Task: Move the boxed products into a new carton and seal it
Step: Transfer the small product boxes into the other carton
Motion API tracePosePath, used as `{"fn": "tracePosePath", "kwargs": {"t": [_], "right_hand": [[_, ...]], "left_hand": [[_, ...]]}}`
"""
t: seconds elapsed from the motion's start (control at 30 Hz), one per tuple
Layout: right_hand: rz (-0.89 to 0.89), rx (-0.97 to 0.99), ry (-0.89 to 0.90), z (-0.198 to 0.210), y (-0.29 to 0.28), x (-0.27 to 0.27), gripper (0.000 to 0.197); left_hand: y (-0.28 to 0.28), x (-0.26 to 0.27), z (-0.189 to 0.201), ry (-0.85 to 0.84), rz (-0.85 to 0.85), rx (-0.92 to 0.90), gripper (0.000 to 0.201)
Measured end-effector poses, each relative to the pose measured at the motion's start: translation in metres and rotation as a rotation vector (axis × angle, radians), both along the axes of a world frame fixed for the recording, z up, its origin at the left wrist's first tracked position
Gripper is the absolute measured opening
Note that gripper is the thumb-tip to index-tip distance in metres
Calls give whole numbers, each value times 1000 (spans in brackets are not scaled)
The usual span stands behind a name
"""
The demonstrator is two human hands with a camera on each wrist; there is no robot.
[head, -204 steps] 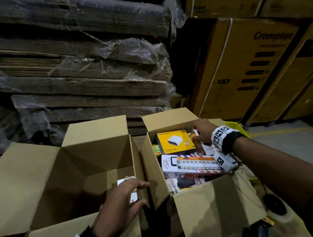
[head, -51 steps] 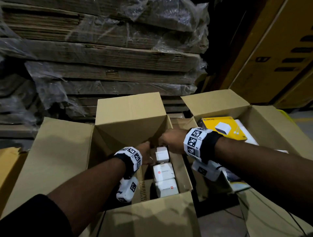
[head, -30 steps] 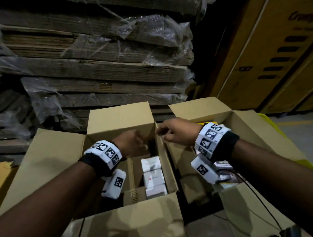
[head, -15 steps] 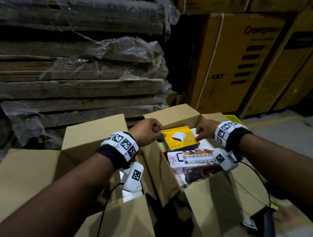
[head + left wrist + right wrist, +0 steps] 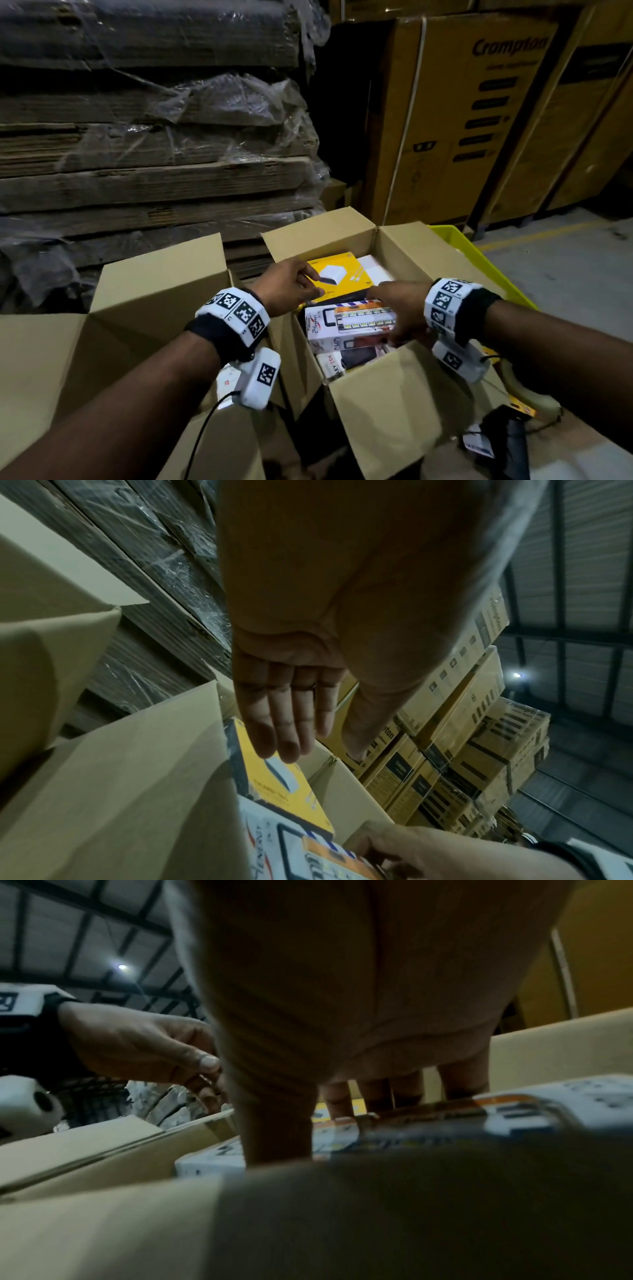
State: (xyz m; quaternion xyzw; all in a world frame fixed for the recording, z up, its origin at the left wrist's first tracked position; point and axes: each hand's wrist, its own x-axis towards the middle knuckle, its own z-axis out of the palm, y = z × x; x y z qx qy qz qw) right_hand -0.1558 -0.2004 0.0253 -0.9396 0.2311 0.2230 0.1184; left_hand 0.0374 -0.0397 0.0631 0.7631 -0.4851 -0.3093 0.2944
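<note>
L hand [image 5: 291, 284]: fingers straight, empty, over yellow box [image 5: 337, 279].
R hand [image 5: 399, 310]: fingers curled round white box [image 5: 346, 325] (lamp pic).
Tip: lift level, clear carton [image 5: 387, 404] wall.

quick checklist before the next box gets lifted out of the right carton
1. Right hand has a hold on the white light box: ok, thumb on the near side, fingers over the far edge.
2. Left hand free: ok, fingers straight above the yellow box, gripping nothing.
3. Nothing lying on top of the white light box: ok.
4. Right carton flaps out of the lift path: ok, all stand open.
5. Left carton open to receive: ok, flaps up.
6. Room left inside the left carton: cannot tell, the forearm hides most of it.
</note>
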Motion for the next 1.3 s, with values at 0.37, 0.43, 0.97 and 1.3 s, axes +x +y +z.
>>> {"fn": "tracePosePath", "kwargs": {"t": [0.37,0.43,0.97,1.3], "right_hand": [[-63,106,-281,51,-28,-5,73],[-42,46,-323,57,-29,3,69],[226,-117,-269,48,12,55,38],[502,73,93,3,81,61,29]], "left_hand": [[8,-1,-3,54,277,-182,48],[10,-1,0,69,324,-200,51],[26,-9,-11,-25,149,-77,23],[23,-17,-27,-56,30,11,32]]}}
